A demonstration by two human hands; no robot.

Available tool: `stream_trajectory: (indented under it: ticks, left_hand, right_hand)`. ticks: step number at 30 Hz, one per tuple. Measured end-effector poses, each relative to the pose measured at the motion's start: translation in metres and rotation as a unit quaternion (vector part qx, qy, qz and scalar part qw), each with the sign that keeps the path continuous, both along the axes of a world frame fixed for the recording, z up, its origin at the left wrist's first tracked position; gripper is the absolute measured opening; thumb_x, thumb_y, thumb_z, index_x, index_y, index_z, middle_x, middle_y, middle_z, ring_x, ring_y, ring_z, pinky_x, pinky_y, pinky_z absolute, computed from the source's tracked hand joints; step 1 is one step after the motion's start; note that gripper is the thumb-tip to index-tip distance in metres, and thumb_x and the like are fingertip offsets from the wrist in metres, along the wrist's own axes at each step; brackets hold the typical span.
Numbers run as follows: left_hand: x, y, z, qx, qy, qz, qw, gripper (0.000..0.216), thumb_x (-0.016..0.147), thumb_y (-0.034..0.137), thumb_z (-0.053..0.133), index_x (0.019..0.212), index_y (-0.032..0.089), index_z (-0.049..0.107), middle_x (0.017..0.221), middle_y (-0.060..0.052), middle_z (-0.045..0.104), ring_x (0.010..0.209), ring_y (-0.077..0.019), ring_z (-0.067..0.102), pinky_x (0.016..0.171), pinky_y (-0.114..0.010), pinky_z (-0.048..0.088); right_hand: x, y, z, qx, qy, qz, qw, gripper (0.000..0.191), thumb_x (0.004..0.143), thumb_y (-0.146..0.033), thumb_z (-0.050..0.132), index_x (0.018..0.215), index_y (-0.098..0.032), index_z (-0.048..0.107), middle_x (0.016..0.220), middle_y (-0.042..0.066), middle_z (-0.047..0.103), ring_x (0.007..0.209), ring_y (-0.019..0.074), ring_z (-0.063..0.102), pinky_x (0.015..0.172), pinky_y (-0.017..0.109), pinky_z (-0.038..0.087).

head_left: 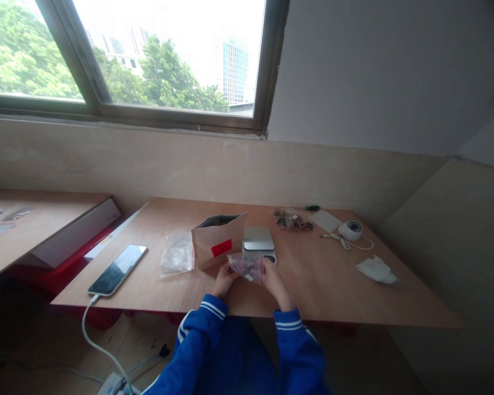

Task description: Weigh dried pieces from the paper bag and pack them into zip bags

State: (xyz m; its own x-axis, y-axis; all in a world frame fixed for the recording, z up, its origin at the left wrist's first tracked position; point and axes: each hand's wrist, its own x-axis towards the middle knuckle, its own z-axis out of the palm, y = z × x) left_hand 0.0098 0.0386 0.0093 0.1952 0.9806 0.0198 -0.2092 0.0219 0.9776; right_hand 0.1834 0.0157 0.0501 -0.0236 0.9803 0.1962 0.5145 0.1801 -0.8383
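Observation:
A small clear plastic bag (246, 266) with dark reddish contents is held over the near edge of the wooden table (333, 285). My left hand (224, 280) pinches the bag's left side and my right hand (273, 280) pinches its right side; both are closed on it. Just behind the bag sits a small silver scale (258, 240). To its left stands an open brown paper pouch (218, 238) with a red label. A pile of empty clear bags (177, 253) lies left of the pouch.
A phone (117, 269) lies on the table's left part, its white cable (94, 334) hanging to the floor. At the back right are a filled clear bag (293, 221), a white round device (351, 230) with cord and a crumpled tissue (376, 270). Another desk (33, 225) stands at left.

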Motion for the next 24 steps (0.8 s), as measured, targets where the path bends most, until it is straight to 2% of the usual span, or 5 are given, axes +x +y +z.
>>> stream_trajectory:
  ticks: [8,14,19,21,24]
  left_hand:
    - [0.002,-0.001,-0.001,-0.019,-0.043,0.012,0.999,0.032,0.060,0.034,0.077,0.083,0.015,0.065,0.085,-0.004,0.071,0.084,-0.0197,0.063,0.085,-0.035,0.046]
    - [0.004,-0.004,0.006,-0.024,-0.040,0.018,0.999,0.033,0.060,0.039,0.077,0.077,0.015,0.063,0.075,-0.003,0.066,0.073,-0.0164,0.059,0.074,-0.030,0.046]
    - [0.004,-0.004,0.006,-0.014,-0.044,0.016,0.999,0.032,0.062,0.040,0.076,0.074,0.015,0.061,0.073,-0.001,0.062,0.071,-0.0142,0.056,0.070,-0.028,0.045]
    - [0.005,-0.004,0.005,-0.011,-0.047,0.015,0.999,0.030,0.063,0.039,0.075,0.075,0.014,0.061,0.073,-0.001,0.061,0.070,-0.0135,0.056,0.069,-0.028,0.044]
    - [0.005,-0.004,0.003,-0.011,-0.058,0.005,0.998,0.029,0.065,0.037,0.075,0.077,0.014,0.061,0.075,-0.002,0.061,0.072,-0.0138,0.056,0.070,-0.028,0.044]
  right_hand:
    - [0.008,-0.007,0.019,0.020,0.020,-0.029,0.999,0.007,0.074,-0.021,0.060,0.072,-0.017,0.065,0.076,0.003,0.064,0.068,0.0179,0.062,0.065,0.030,0.050]
    - [0.020,-0.014,0.088,0.131,-0.040,-0.082,0.987,0.008,0.081,-0.027,0.058,0.080,-0.020,0.064,0.085,0.004,0.064,0.076,0.0201,0.062,0.070,0.032,0.048]
    - [-0.021,0.003,0.160,0.282,0.007,-0.054,0.958,0.011,0.085,-0.028,0.058,0.090,-0.021,0.062,0.093,0.005,0.064,0.087,0.0186,0.060,0.078,0.031,0.048]
    - [-0.043,0.015,0.172,0.300,0.003,-0.014,0.954,0.010,0.085,-0.026,0.057,0.091,-0.021,0.063,0.094,0.004,0.065,0.093,0.0185,0.060,0.084,0.031,0.047]
    - [-0.064,0.028,0.170,0.293,-0.027,0.015,0.955,0.014,0.086,-0.025,0.055,0.097,-0.021,0.064,0.105,0.006,0.064,0.103,0.0199,0.057,0.095,0.036,0.043]
